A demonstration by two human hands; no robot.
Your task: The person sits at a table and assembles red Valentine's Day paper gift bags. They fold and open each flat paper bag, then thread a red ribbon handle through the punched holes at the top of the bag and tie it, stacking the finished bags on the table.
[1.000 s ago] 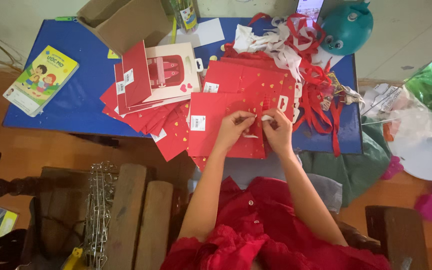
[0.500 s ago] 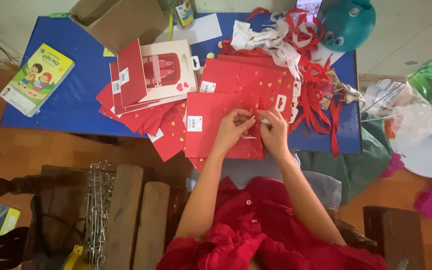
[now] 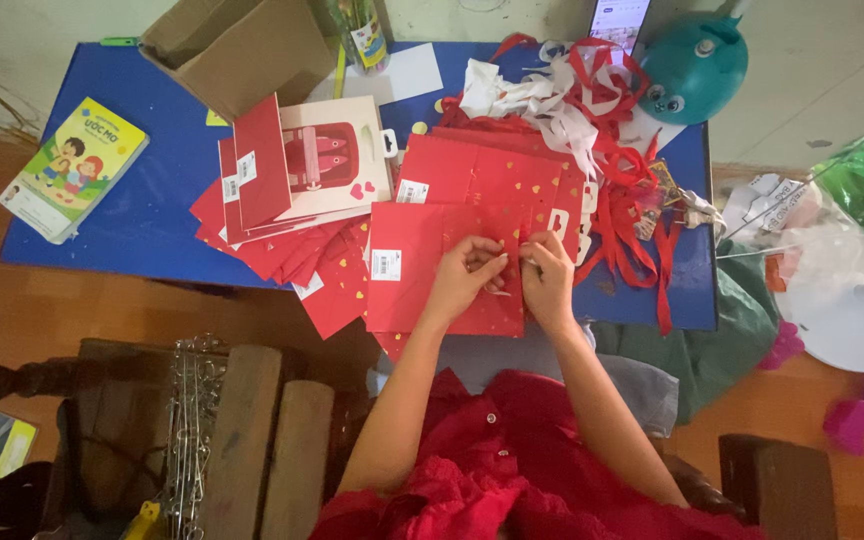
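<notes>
Left hand (image 3: 467, 278) and right hand (image 3: 547, 275) both pinched shut on the red bag (image 3: 422, 270) — best kept flat, grip steady, fingers close together.

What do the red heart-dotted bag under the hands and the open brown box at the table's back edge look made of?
Red heart-dotted flat bag: seemingly smooth coated paper; it lies flat with crisp edges and a stuck-on white label. Open brown box: likely matte corrugated cardboard, with stiff, plain flaps. Both the left hand and the right hand rest on the bag.

On the blue table (image 3: 152, 225): brown carton (image 3: 242, 45) at the back, lit phone screen (image 3: 619, 15) back right, white barcode label (image 3: 385, 264) near the front edge.
</notes>
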